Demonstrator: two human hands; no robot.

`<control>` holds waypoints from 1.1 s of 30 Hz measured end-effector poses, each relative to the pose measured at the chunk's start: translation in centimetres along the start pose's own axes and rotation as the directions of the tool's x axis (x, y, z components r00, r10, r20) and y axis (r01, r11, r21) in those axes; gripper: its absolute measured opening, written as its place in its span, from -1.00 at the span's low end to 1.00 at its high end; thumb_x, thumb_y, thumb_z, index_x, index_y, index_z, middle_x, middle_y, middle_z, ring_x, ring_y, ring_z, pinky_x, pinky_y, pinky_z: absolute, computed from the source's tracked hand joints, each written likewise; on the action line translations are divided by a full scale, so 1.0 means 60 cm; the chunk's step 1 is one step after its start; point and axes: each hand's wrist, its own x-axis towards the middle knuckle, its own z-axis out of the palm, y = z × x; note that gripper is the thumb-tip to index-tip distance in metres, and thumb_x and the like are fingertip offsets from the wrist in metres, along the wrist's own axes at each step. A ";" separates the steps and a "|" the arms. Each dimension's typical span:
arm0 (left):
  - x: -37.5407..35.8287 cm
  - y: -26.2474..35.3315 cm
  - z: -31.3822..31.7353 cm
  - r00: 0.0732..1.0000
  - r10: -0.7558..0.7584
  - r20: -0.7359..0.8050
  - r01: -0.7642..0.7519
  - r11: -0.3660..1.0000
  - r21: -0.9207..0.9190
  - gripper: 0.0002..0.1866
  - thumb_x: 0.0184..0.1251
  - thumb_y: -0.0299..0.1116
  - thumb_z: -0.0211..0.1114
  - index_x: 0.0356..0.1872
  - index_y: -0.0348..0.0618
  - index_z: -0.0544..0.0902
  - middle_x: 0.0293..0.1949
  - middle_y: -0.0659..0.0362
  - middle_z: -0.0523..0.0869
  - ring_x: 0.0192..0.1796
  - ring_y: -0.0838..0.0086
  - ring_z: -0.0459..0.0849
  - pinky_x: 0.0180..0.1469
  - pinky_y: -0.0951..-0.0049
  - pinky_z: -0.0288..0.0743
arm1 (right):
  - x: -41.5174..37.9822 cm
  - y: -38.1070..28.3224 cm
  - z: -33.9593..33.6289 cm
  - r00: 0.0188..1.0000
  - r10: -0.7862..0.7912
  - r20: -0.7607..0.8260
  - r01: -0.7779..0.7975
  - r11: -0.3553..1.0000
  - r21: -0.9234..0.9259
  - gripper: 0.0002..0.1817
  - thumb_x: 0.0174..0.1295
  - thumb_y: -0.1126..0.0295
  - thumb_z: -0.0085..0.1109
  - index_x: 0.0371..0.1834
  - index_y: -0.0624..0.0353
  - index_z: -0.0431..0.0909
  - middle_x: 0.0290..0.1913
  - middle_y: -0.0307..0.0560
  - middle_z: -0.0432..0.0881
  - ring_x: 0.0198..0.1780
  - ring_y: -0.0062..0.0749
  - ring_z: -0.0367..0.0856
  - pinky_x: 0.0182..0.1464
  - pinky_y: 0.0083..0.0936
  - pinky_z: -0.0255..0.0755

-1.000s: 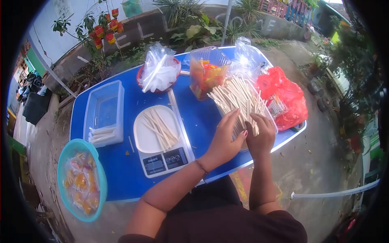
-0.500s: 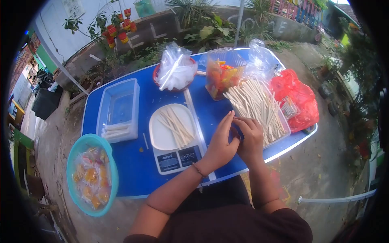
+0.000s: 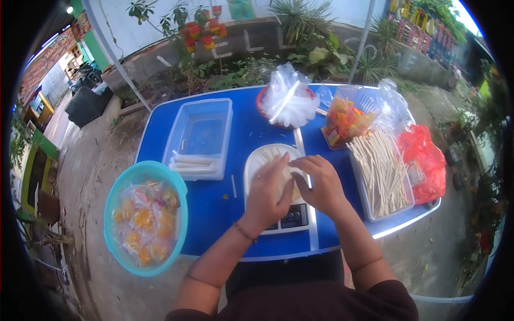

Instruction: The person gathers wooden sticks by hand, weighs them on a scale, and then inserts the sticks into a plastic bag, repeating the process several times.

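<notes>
My left hand is over the white weighing pan of a kitchen scale, fingers stretched out and thumb apart. Close on its right, my right hand has its fingers bent toward the left hand and its thumb separate. I make out nothing held in either hand. Pale thin sticks lie on the pan, partly hidden by both hands. The scale's dark button panel shows below them. Beside my right hand stands a clear plastic box heaped with many more pale sticks.
On the blue table are a plastic container with white rolls, a red bowl of clear bags, a clear tub of colourful packets and a red plastic bag. A turquoise basin of packed snacks stands at the left.
Both hands have moved left, from beside the stick box to over the scale pan, and have come slightly apart. The view has shifted, so the table appears further right.
</notes>
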 end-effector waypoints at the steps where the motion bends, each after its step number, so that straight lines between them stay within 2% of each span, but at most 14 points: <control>1: -0.003 -0.019 -0.014 0.999 0.032 -0.001 -0.032 0.987 0.157 -0.59 0.30 -0.46 0.17 0.19 -0.22 0.56 0.22 0.01 0.62 0.39 0.07 0.45 0.45 0.14 0.17 | 0.006 -0.001 0.012 0.998 0.058 0.025 -0.059 0.998 0.036 -0.74 0.08 0.53 0.27 -0.11 0.18 0.64 -0.19 -0.03 0.68 -0.11 -0.05 0.64 -0.07 -0.22 0.51; 2: -0.005 -0.037 -0.023 0.998 0.069 0.002 -0.066 0.949 0.309 -0.64 0.32 -0.43 0.16 0.13 -0.18 0.62 0.21 0.05 0.64 0.38 0.10 0.47 0.46 0.13 0.14 | 0.009 0.001 0.023 0.993 0.103 0.062 -0.105 0.994 0.032 -0.75 0.10 0.51 0.26 -0.11 0.18 0.64 -0.20 -0.02 0.67 -0.10 -0.04 0.64 -0.06 -0.20 0.51; 3: -0.006 -0.050 -0.024 0.996 0.066 -0.064 -0.038 0.926 0.377 -0.77 0.29 -0.38 0.13 -0.19 -0.10 0.75 0.17 0.15 0.68 0.37 0.14 0.45 0.49 0.07 0.00 | 0.011 0.005 0.034 0.984 0.150 0.099 -0.153 0.988 0.025 -0.75 0.11 0.48 0.26 -0.11 0.19 0.63 -0.21 0.00 0.67 -0.09 -0.03 0.64 -0.06 -0.19 0.52; 7: -0.011 -0.062 -0.042 0.999 0.036 -0.034 -0.015 0.882 0.471 -0.82 0.17 -0.37 0.18 -0.41 -0.08 0.77 0.19 0.14 0.66 0.41 0.11 0.36 0.50 -0.04 -0.08 | 0.019 -0.004 0.049 0.953 0.248 0.172 -0.250 0.968 -0.008 -0.75 0.15 0.40 0.25 -0.11 0.22 0.62 -0.24 0.06 0.65 -0.09 0.00 0.64 -0.06 -0.15 0.54; 9: -0.013 -0.062 -0.040 0.999 0.046 -0.024 -0.029 0.873 0.487 -0.82 0.11 -0.35 0.20 -0.46 -0.08 0.77 0.22 0.13 0.63 0.43 0.10 0.32 0.51 -0.08 -0.13 | 0.015 -0.007 0.058 0.961 0.236 0.146 -0.221 0.969 -0.110 -0.74 0.16 0.38 0.24 -0.11 0.25 0.61 -0.24 0.10 0.65 -0.10 0.03 0.64 -0.06 -0.15 0.54; 12: -0.020 -0.064 -0.034 0.999 0.019 0.033 -0.033 0.867 0.498 -0.81 0.07 -0.31 0.21 -0.43 -0.10 0.77 0.27 0.07 0.57 0.45 0.08 0.29 0.52 -0.12 -0.16 | 0.015 -0.010 0.069 0.960 0.238 0.147 -0.213 0.963 -0.166 -0.73 0.17 0.39 0.24 -0.10 0.30 0.59 -0.25 0.15 0.64 -0.11 0.07 0.63 -0.07 -0.14 0.53; 13: -0.020 -0.064 -0.034 0.999 -0.002 0.049 -0.023 0.866 0.499 -0.76 0.06 -0.30 0.20 -0.34 -0.11 0.78 0.31 0.02 0.52 0.45 0.06 0.28 0.52 -0.14 -0.18 | 0.015 -0.008 0.072 0.957 0.242 0.156 -0.216 0.962 -0.169 -0.72 0.17 0.40 0.24 -0.09 0.31 0.59 -0.25 0.16 0.64 -0.11 0.08 0.63 -0.07 -0.14 0.53; 16: -0.020 -0.066 -0.029 1.000 -0.007 0.024 -0.006 0.868 0.497 -0.70 0.06 -0.30 0.19 -0.23 -0.10 0.78 0.31 0.00 0.50 0.45 0.05 0.28 0.52 -0.15 -0.17 | 0.011 -0.001 0.082 0.968 0.211 0.135 -0.222 0.972 0.078 -0.72 0.16 0.42 0.25 -0.08 0.32 0.59 -0.26 0.15 0.64 -0.13 0.08 0.63 -0.07 -0.14 0.53; 19: -0.023 -0.067 -0.028 0.999 -0.035 0.024 0.019 0.875 0.484 -0.65 0.07 -0.31 0.18 -0.13 -0.08 0.78 0.32 -0.01 0.48 0.45 0.04 0.28 0.52 -0.16 -0.17 | 0.007 0.000 0.085 0.988 0.154 -0.027 -0.156 0.982 -0.106 -0.74 0.14 0.46 0.26 -0.11 0.32 0.60 -0.27 0.13 0.63 -0.17 0.05 0.64 -0.10 -0.17 0.54; 22: -0.025 -0.071 -0.023 1.000 -0.026 0.014 0.016 0.881 0.473 -0.63 0.07 -0.32 0.18 -0.09 -0.08 0.77 0.32 0.00 0.48 0.44 0.04 0.28 0.52 -0.17 -0.17 | -0.003 0.006 0.092 0.954 0.285 0.089 -0.296 0.945 0.141 -0.76 0.12 0.49 0.27 -0.14 0.31 0.62 -0.25 0.12 0.64 -0.21 0.04 0.64 -0.13 -0.20 0.55; 28: -0.024 -0.071 -0.023 0.999 -0.017 -0.041 0.033 0.895 0.445 -0.62 0.13 -0.31 0.19 -0.02 -0.05 0.75 0.29 0.05 0.52 0.43 0.09 0.33 0.52 -0.12 -0.16 | -0.006 0.010 0.094 0.984 0.173 -0.037 -0.166 0.977 0.134 -0.76 0.09 0.54 0.29 -0.14 0.30 0.62 -0.21 0.11 0.64 -0.21 0.04 0.65 -0.12 -0.21 0.56; 31: -0.019 -0.069 -0.026 0.998 0.000 -0.068 0.030 0.900 0.436 -0.65 0.16 -0.32 0.24 -0.01 -0.03 0.74 0.26 0.10 0.56 0.41 0.13 0.36 0.52 -0.10 -0.14 | -0.001 0.012 0.090 0.988 0.061 -0.140 -0.051 0.996 0.075 -0.80 0.12 0.60 0.29 -0.16 0.28 0.64 -0.21 0.07 0.67 -0.31 -0.21 0.69 -0.28 -0.44 0.59; 33: -0.008 -0.064 -0.025 0.996 0.019 -0.084 0.022 0.891 0.453 -0.67 0.17 -0.34 0.26 -0.01 -0.04 0.74 0.25 0.12 0.57 0.38 0.17 0.40 0.51 -0.08 -0.11 | 0.007 0.013 0.086 0.989 0.056 -0.139 -0.040 0.993 0.113 -0.80 0.10 0.61 0.25 -0.18 0.27 0.62 -0.20 0.08 0.66 -0.22 -0.06 0.67 -0.16 -0.29 0.57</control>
